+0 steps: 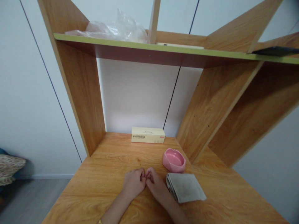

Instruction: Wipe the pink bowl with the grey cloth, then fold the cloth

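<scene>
My left hand (pixel 134 183) and my right hand (pixel 155 184) rest on the wooden desk (pixel 98 183), knuckles touching each other, fingers curled under. Nothing shows inside either fist. A folded grey cloth (pixel 185 187) lies just right of my right hand, almost touching it. A pink ceramic ashtray (pixel 174 160) stands behind the cloth, a short way beyond my right hand. A long cream box (pixel 148 135) with red print lies further back against the wall.
Slanted wooden side panels (pixel 80 90) flank the desk. A shelf (pixel 149 51) overhead carries a crumpled clear plastic bag (pixel 116 29) and a dark flat object (pixel 275 50) at the right. Floor and a patterned cushion (pixel 9 168) lie to the left.
</scene>
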Available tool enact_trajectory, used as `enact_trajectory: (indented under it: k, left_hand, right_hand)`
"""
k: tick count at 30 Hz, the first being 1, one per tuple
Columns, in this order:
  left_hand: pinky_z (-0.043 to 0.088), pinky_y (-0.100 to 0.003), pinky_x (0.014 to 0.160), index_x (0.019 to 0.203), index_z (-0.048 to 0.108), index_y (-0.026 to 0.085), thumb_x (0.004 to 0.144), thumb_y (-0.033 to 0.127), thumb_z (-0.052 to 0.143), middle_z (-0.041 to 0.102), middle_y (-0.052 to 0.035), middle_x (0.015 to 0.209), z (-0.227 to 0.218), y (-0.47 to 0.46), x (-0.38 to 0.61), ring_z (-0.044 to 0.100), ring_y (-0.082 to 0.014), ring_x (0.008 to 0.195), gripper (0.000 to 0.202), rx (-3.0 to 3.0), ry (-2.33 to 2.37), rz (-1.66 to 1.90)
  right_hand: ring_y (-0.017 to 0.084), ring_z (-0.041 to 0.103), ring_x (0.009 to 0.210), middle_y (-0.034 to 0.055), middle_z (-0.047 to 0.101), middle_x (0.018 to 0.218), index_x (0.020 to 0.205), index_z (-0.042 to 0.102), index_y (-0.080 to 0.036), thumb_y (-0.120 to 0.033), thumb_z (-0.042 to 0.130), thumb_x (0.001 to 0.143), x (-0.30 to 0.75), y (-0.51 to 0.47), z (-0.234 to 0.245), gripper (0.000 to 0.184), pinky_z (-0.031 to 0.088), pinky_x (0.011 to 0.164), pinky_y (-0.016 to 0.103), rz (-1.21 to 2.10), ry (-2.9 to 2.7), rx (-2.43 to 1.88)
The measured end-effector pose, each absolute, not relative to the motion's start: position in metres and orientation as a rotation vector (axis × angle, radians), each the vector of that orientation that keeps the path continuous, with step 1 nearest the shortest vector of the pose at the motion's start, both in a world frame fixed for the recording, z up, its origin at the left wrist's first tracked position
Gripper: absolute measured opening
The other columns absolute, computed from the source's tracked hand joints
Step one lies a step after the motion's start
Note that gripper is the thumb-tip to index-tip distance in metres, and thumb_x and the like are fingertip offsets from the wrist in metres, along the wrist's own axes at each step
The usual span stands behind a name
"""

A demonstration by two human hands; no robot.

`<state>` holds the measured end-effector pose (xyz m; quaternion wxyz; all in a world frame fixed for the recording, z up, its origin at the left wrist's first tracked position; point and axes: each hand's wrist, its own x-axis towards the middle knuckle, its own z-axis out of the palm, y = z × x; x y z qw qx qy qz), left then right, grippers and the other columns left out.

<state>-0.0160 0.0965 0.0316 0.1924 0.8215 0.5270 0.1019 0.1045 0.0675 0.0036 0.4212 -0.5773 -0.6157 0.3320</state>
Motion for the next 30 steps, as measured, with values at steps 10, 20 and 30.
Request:
enact_trajectory:
  k: [10, 20, 30]
  left_hand:
    - [0.036, -0.025, 0.062, 0.085, 0.056, 0.020, 0.080, 0.020, 0.041, 0.065, -0.0020, 0.077, 0.030, 0.095, -0.016, 0.060, -0.0182, 0.076, 0.015, 2.305, 1.455, 0.319]
    - [0.035, -0.026, 0.062, 0.084, 0.056, 0.020, 0.082, 0.021, 0.039, 0.065, -0.0026, 0.079, 0.030, 0.095, -0.016, 0.061, -0.0194, 0.079, 0.016, 2.320, 1.454, 0.303]
    - [0.036, -0.026, 0.062, 0.086, 0.056, 0.020, 0.081, 0.019, 0.039, 0.066, -0.0035, 0.081, 0.028, 0.096, -0.016, 0.061, -0.0200, 0.079, 0.017, 2.327, 1.449, 0.317]
  right_hand:
    - [0.013, 0.046, 0.060, -0.0046, 0.045, 0.065, 0.078, 0.041, -0.022, -0.006, 0.038, 0.065, 0.104, 0.065, 0.002, 0.021, 0.036, 0.059, 0.024, 0.760, -1.556, -1.470]
    - [0.014, 0.049, 0.065, -0.0026, 0.050, 0.069, 0.077, 0.042, -0.022, -0.005, 0.036, 0.065, 0.102, 0.063, 0.007, 0.022, 0.038, 0.063, 0.025, 0.717, -1.609, -1.442]
    - [0.014, 0.050, 0.067, -0.0019, 0.051, 0.070, 0.080, 0.042, -0.022, -0.005, 0.034, 0.065, 0.100, 0.061, 0.012, 0.024, 0.039, 0.065, 0.026, 0.727, -1.628, -1.430]
